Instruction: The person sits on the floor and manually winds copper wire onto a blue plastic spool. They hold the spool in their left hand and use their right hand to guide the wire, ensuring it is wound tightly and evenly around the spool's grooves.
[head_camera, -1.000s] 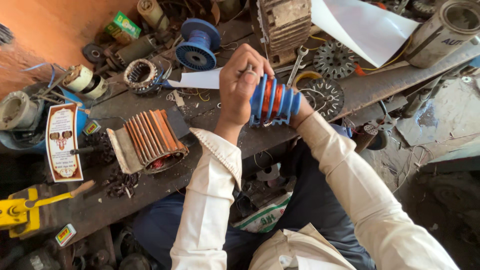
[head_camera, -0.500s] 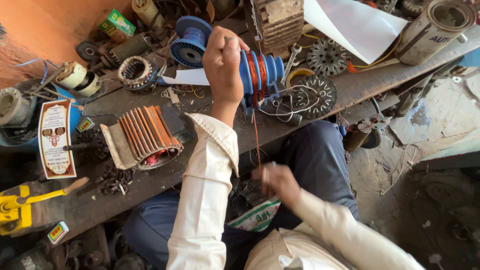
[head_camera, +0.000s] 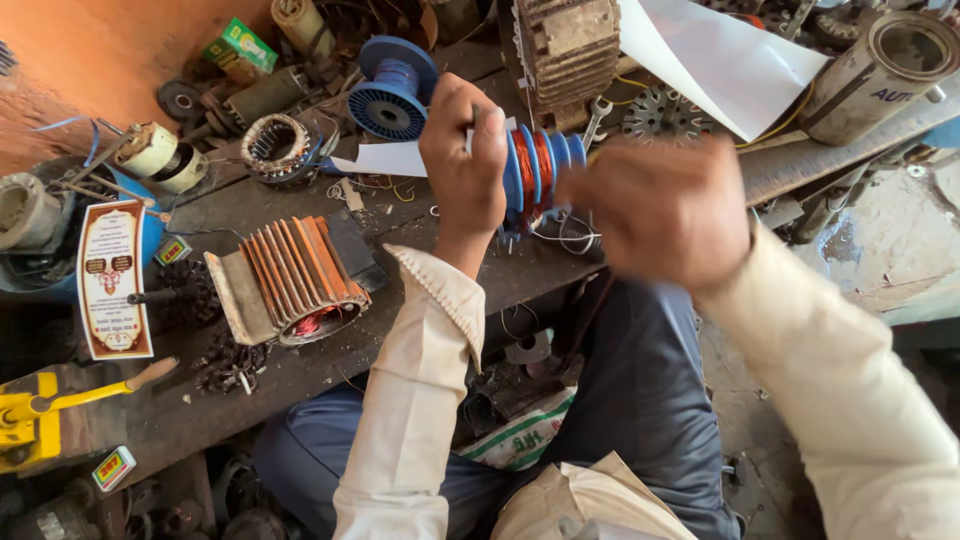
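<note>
We see the left hand (head_camera: 463, 165) closed around one end of a blue plastic winding former with several discs and copper wire wound between them (head_camera: 540, 168), holding it up above the dark wooden workbench (head_camera: 300, 375). The right hand (head_camera: 665, 210) is blurred, close to the former's other end; we cannot tell whether it grips anything or how far its fingers are open. Beside the left wrist a ribbed orange-brown motor housing (head_camera: 295, 280) lies on the bench. Behind the former we note a blue plastic wire spool (head_camera: 392, 90), a white paper sheet (head_camera: 725, 60) and a cylindrical metal tin (head_camera: 880, 75).
</note>
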